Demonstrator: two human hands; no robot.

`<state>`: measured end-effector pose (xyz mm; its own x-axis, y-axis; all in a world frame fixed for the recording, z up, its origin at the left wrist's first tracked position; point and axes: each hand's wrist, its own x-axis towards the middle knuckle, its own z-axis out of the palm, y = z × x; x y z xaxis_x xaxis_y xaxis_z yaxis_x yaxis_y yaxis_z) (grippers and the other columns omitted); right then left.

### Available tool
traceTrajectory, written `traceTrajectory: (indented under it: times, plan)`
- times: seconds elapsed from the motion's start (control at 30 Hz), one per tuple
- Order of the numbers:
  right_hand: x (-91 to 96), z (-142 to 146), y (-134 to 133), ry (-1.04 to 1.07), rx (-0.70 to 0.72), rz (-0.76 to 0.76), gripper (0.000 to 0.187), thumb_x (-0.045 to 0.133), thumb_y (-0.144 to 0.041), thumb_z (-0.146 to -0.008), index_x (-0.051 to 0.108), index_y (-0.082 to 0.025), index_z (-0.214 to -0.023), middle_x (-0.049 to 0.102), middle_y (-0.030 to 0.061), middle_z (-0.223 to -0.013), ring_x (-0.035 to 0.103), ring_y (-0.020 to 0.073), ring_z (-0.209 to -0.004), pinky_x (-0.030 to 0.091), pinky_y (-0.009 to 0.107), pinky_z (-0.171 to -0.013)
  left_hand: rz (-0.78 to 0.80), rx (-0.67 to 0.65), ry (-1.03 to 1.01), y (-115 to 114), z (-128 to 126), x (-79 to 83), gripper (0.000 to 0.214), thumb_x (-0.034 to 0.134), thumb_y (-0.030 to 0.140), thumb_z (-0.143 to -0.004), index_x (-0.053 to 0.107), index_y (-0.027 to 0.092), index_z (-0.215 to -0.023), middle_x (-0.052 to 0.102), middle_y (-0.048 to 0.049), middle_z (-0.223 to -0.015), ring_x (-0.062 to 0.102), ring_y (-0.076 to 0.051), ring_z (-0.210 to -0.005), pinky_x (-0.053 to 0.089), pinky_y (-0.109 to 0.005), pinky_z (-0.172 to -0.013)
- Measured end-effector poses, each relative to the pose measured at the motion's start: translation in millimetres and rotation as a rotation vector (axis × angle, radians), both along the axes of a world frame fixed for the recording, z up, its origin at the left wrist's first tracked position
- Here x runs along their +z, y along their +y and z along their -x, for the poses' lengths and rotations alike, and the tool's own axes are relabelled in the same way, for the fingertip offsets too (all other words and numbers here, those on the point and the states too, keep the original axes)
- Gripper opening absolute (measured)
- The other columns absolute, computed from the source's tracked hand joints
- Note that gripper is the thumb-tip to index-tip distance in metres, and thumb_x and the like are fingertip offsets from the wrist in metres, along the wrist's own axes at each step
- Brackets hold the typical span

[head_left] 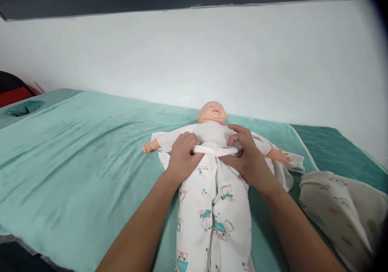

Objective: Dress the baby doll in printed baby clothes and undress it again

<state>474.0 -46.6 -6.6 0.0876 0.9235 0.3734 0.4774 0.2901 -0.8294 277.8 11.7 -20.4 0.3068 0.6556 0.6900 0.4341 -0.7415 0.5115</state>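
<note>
A baby doll (212,112) lies on its back with its arms spread and its head toward the wall. White baby pants (215,207) with a cartoon animal print cover its legs, and a plain white top (209,131) covers its chest. My left hand (184,154) grips the pants' waistband on the left, fingers over the edge and thumb below. On the right side my right hand (244,152) pinches the same waistband, its index finger raised and bent. Printed white clothing (294,163) is spread out beneath the doll's arms.
A teal sheet (75,167) covers the bed. At the right lies a bundled white printed cloth (339,211). The white wall (194,57) rises behind the doll's head. A hole (26,108) shows in the bed surface at far left, near a red and black object (13,90).
</note>
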Motion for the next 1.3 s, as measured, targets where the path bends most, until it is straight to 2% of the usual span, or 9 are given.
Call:
traceTrajectory:
  times: [0.1,0.33,0.43,0.53,0.7,0.87,0.97,1.07,1.3]
  plan:
    - [0.0,2.8,-2.0,-0.017,-0.023,-0.039,0.026,0.073,-0.019,-0.073,0.047,-0.023,-0.076,0.047,0.0051,-0.135,0.053,0.0186,-0.090,0.041,0.029,-0.060,-0.017,0.043,0.018,0.4,0.5,-1.8,0.020,0.052,0.011,-0.072,0.036,0.023,-0.069,0.047,0.0027,-0.066,0.042,-0.015,-0.065,0.035,-0.030,-0.062]
    - [-0.1,1.6,-3.0,-0.289,-0.033,-0.321,0.033,0.067,-0.007,-0.071,0.038,-0.022,-0.067,0.056,0.0025,-0.090,0.047,0.0206,-0.087,0.036,0.035,-0.072,0.018,0.083,0.025,-0.6,1.0,-2.8,0.012,0.052,0.012,-0.073,0.047,0.022,-0.077,0.060,0.0030,-0.072,0.050,-0.014,-0.064,0.036,-0.028,-0.061]
    - [-0.1,2.3,-3.2,-0.347,-0.013,-0.442,0.034,0.065,-0.007,-0.074,0.035,-0.022,-0.067,0.049,-0.0021,-0.070,0.042,0.0170,-0.073,0.033,0.035,-0.072,0.041,0.019,0.037,-0.4,0.7,-1.7,0.011,0.053,0.011,-0.076,0.053,0.021,-0.078,0.062,0.0035,-0.073,0.053,-0.013,-0.066,0.037,-0.027,-0.063]
    - [-1.0,3.3,-3.7,-0.341,-0.017,-0.457,0.033,0.062,-0.008,-0.075,0.034,-0.022,-0.066,0.041,-0.0047,-0.062,0.038,0.0147,-0.065,0.032,0.033,-0.068,0.007,-0.025,0.034,1.2,0.3,-1.7,0.013,0.053,0.011,-0.077,0.050,0.020,-0.068,0.052,0.0046,-0.062,0.047,-0.012,-0.060,0.033,-0.027,-0.059]
    - [-4.3,1.4,-4.7,-0.295,-0.066,-0.333,0.025,0.062,-0.013,-0.073,0.040,-0.022,-0.065,0.043,-0.0047,-0.061,0.040,0.0148,-0.064,0.033,0.031,-0.065,-0.001,-0.048,-0.011,2.9,0.6,-2.4,0.025,0.055,0.012,-0.077,0.040,0.019,-0.058,0.040,0.0046,-0.059,0.038,-0.011,-0.057,0.027,-0.028,-0.055]
    - [-3.2,-0.4,-3.9,-0.208,-0.150,-0.046,0.016,0.063,-0.018,-0.073,0.048,-0.023,-0.071,0.047,-0.0053,-0.064,0.039,0.0137,-0.062,0.031,0.028,-0.059,0.086,-0.041,-0.076,1.9,0.8,0.0,0.029,0.055,0.012,-0.078,0.037,0.020,-0.057,0.041,0.0030,-0.062,0.042,-0.012,-0.062,0.032,-0.029,-0.059]
    - [-0.1,-2.0,-2.6,-0.177,-0.144,-0.017,0.015,0.065,-0.023,-0.075,0.050,-0.023,-0.074,0.046,-0.0052,-0.066,0.038,0.0131,-0.062,0.030,0.027,-0.058,0.119,-0.020,-0.077,1.7,1.1,1.3,0.031,0.056,0.014,-0.079,0.037,0.020,-0.056,0.043,0.0023,-0.062,0.044,-0.014,-0.065,0.035,-0.030,-0.063]
    - [2.3,-8.9,-1.5,-0.203,-0.128,0.023,0.019,0.065,-0.029,-0.078,0.049,-0.022,-0.070,0.045,-0.0044,-0.066,0.039,0.0132,-0.063,0.030,0.027,-0.058,0.130,0.009,-0.059,1.4,3.5,2.7,0.032,0.059,0.017,-0.081,0.038,0.020,-0.057,0.044,0.0021,-0.063,0.045,-0.015,-0.068,0.036,-0.031,-0.065]
    - [1.1,-34.7,0.4,-0.188,-0.051,0.281,0.040,0.060,-0.041,-0.081,0.034,-0.021,-0.059,0.029,-0.0041,-0.061,0.029,0.0116,-0.062,0.020,0.028,-0.054,0.057,0.048,-0.003,0.1,17.6,5.9,0.035,0.061,0.015,-0.079,0.036,0.020,-0.056,0.038,0.0032,-0.058,0.041,-0.014,-0.065,0.034,-0.031,-0.063]
